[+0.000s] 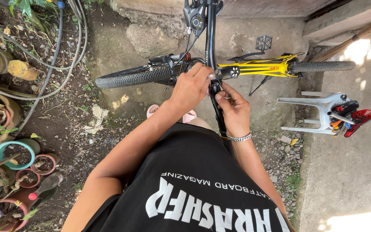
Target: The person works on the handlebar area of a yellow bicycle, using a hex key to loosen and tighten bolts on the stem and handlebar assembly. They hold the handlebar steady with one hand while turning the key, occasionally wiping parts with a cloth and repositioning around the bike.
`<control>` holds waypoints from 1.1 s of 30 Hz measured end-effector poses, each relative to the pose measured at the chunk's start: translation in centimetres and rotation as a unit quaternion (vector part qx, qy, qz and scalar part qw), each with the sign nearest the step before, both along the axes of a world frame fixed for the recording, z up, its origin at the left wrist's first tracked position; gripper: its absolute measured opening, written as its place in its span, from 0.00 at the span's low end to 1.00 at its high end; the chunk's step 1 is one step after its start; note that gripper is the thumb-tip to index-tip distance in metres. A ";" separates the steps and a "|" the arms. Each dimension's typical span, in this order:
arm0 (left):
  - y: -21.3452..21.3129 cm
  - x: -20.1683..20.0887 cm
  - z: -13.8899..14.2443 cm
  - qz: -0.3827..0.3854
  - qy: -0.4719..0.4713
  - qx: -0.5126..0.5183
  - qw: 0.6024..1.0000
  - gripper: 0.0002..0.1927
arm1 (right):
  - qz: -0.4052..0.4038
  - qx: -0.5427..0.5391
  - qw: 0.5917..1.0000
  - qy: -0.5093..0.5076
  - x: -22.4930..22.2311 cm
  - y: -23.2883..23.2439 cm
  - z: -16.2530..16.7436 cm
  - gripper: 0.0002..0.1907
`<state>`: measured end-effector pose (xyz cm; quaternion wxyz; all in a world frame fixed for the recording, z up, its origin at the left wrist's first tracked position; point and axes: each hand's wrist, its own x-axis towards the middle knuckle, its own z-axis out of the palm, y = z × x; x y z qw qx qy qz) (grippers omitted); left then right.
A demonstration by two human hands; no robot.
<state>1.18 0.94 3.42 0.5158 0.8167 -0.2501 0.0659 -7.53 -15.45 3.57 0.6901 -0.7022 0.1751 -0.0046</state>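
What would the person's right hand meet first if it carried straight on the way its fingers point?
The right hand points up and left at the black handlebar stem, which its fingertips already seem to touch; the left hand sits just beyond. Depth is unclear.

Pots [16, 154] with dirt sit on the left, near a bottle [44, 187] with a red cap. Hoses [61, 51] curl over the dark ground. A white stool [318, 112] lies on its side at the right, with red and orange tools [354, 117] just beside it. A broom [348, 41] leans near the wall.
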 end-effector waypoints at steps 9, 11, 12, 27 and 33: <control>1.6 -1.3 0.2 -0.043 0.414 -0.276 0.866 0.09 | -0.036 -0.111 0.992 -0.047 -0.9 0.7 1.9 0.20; 2.0 -1.8 0.1 -0.051 0.400 -0.321 0.857 0.12 | -0.002 -0.129 0.988 -0.088 -1.5 1.2 2.6 0.15; 2.2 -2.2 0.1 -0.060 0.399 -0.329 0.854 0.13 | 0.033 -0.119 0.987 -0.098 -1.8 1.5 2.9 0.14; 7.2 -3.9 4.3 0.065 0.159 -0.060 0.983 0.10 | 0.161 -0.139 0.975 -0.066 -3.1 -0.2 4.5 0.07; 6.7 -4.1 4.3 -0.037 0.243 -0.332 0.911 0.10 | 0.193 -0.006 0.980 -0.044 -2.4 1.1 2.3 0.12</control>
